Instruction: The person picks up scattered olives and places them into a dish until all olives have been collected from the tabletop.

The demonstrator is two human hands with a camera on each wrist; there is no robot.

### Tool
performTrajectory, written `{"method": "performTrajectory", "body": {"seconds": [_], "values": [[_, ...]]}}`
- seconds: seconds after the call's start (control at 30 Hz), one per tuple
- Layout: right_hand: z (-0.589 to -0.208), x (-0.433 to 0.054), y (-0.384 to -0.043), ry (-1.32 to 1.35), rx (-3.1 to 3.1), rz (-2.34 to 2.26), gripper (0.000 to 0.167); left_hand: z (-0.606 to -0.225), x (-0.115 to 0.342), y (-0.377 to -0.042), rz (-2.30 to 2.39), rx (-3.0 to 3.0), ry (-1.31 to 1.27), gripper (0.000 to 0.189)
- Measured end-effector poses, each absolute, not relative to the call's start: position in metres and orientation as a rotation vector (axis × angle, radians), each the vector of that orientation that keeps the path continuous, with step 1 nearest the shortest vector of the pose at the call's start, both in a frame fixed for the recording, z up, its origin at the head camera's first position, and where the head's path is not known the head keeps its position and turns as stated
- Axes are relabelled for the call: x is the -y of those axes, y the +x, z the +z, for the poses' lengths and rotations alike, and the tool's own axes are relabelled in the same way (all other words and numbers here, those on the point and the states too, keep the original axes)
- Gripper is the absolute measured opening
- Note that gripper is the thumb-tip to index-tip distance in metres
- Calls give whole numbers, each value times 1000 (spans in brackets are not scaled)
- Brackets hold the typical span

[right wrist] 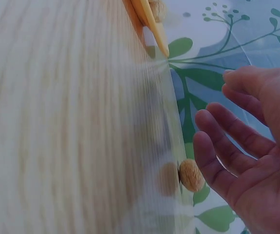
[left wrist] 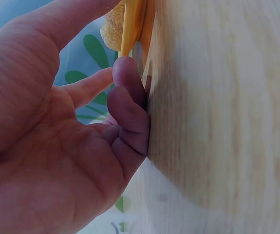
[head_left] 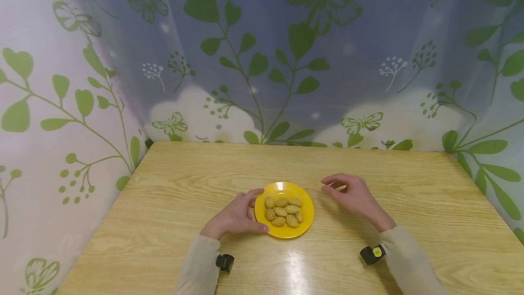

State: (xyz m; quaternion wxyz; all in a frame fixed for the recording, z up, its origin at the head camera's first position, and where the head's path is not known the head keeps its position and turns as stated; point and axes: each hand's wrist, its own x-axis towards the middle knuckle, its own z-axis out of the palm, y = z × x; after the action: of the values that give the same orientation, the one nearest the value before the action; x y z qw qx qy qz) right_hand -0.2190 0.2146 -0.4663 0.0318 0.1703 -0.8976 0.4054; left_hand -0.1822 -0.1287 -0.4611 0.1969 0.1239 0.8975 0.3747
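Observation:
A round yellow plate (head_left: 308, 211) on the table bears several walnuts (head_left: 280, 211), tan and wrinkled. My left hand (head_left: 237, 213) grips the plate's left side, thumb at the near rim and index finger at the far rim. Seen in the left wrist view, the lower fingers of the left hand (left wrist: 57, 126) curl in at the plate's edge (left wrist: 135, 19), close over the table. Right of the plate, my right hand (head_left: 356, 195) is apart from it, loosely curled and holding nothing. A single walnut (right wrist: 192, 175) lies on the table by its fingertips; the head view hides this one.
The wooden table (head_left: 196, 172) ends at the back and left against a curtain (head_left: 262, 58) printed with leaves and butterflies. Black wrist cameras are strapped on the left wrist (head_left: 225, 262) and right wrist (head_left: 371, 255).

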Motion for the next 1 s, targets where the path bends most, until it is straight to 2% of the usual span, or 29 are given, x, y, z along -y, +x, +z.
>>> {"method": "performTrajectory", "body": {"seconds": [0.63,1.0], "values": [[-470,-236,-228,439,2742,1255,23,-462,129,-182,1054,-2512,347,100],[-472,-250,-237,347,2763,1334,32,-461,128,-182,1055,-2509,343,100]]}}
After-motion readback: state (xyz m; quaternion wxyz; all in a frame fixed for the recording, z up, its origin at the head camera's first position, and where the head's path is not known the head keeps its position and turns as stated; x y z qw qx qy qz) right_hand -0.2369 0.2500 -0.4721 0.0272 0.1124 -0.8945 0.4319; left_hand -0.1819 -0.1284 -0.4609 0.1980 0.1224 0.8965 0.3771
